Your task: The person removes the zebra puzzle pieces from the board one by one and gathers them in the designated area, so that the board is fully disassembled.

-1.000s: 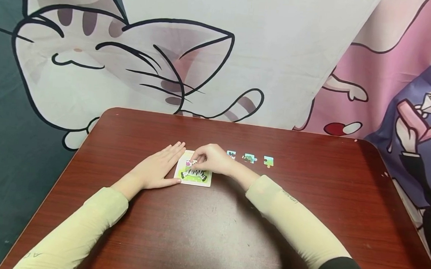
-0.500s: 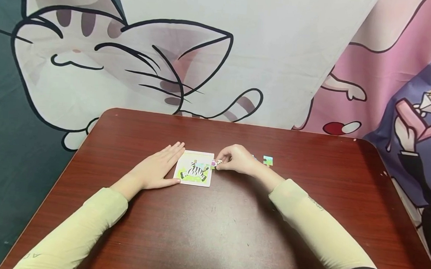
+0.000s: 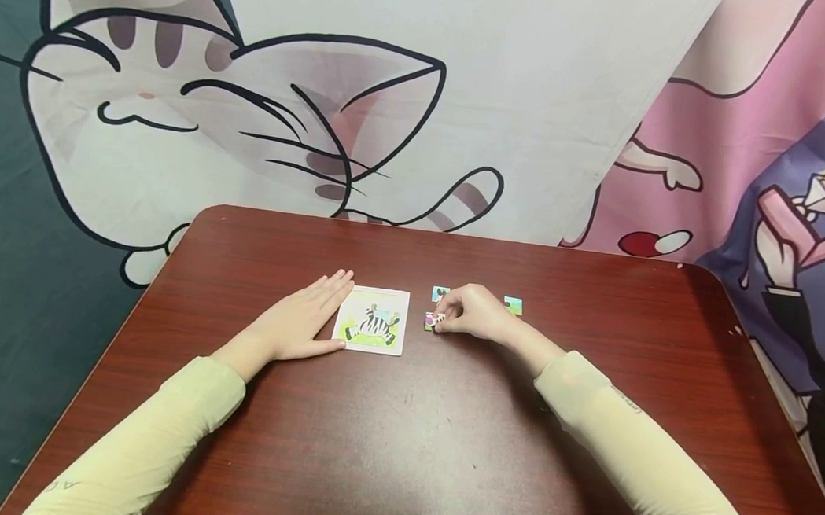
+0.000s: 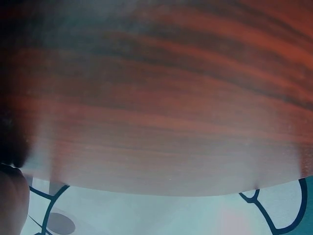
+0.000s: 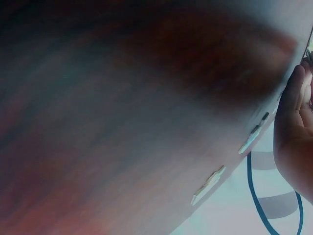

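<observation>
My left hand [image 3: 302, 318] lies with its fingers straight along the left edge of a square puzzle board [image 3: 368, 346] that shows a zebra. Its thumb touches the lower left corner. To the right of the board, my right hand [image 3: 476, 310] pinches a small jigsaw piece [image 3: 430, 321] with pink and green on it, low over the table. Just behind that piece lies another puzzle piece [image 3: 440, 292]. A green and blue puzzle piece [image 3: 513, 305] lies beyond the right hand, partly hidden by it.
The brown wooden table [image 3: 401, 446] carries everything. Behind it hangs a cloth [image 3: 535, 115] with a cartoon cat, meeting the table's far edge. In the right wrist view, two flat puzzle pieces, one nearer [image 5: 209, 185], lie beside the hand.
My right hand has lifted the pink and green jigsaw piece off the board and carried it right, onto the space beside the board. The left hand has stayed in place.
</observation>
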Demonstrator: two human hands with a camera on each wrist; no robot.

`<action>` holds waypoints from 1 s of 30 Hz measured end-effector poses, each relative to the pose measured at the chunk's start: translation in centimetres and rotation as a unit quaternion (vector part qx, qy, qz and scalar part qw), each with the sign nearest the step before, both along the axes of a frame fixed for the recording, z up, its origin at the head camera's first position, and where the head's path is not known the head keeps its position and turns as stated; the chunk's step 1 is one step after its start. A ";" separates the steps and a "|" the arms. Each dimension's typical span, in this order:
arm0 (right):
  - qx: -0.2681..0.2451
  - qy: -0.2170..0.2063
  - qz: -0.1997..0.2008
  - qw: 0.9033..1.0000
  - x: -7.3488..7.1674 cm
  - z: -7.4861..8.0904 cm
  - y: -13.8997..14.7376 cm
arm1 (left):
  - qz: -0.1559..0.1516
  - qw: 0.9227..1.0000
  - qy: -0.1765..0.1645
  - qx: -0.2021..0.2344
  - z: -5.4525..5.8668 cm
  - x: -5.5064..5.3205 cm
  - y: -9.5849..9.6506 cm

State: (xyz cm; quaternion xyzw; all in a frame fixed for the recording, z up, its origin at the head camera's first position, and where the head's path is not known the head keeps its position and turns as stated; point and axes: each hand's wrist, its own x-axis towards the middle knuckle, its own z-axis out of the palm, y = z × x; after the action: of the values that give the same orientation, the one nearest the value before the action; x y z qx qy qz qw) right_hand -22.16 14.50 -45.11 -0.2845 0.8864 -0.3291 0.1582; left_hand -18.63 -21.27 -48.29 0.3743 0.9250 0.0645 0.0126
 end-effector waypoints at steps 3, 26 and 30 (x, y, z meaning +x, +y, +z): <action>0.010 0.006 -0.005 1.000 0.2 -0.2 0.3 | 0.001 1.000 -0.003 0.000 0.1 0.0 0.1; 0.036 0.100 -0.014 0.994 0.7 -0.6 0.7 | 0.006 1.000 -0.019 -0.010 -0.1 -0.1 0.0; 0.036 0.114 -0.013 0.993 0.7 -0.5 0.8 | 0.007 1.000 -0.019 -0.014 -0.1 -0.1 0.0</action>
State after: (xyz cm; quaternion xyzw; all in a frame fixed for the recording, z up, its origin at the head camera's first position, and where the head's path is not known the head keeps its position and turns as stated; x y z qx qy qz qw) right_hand -21.42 15.25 -45.64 -0.3029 0.9135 -0.2643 0.0621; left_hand -18.74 -21.29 -48.36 0.3659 0.9281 0.0588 0.0349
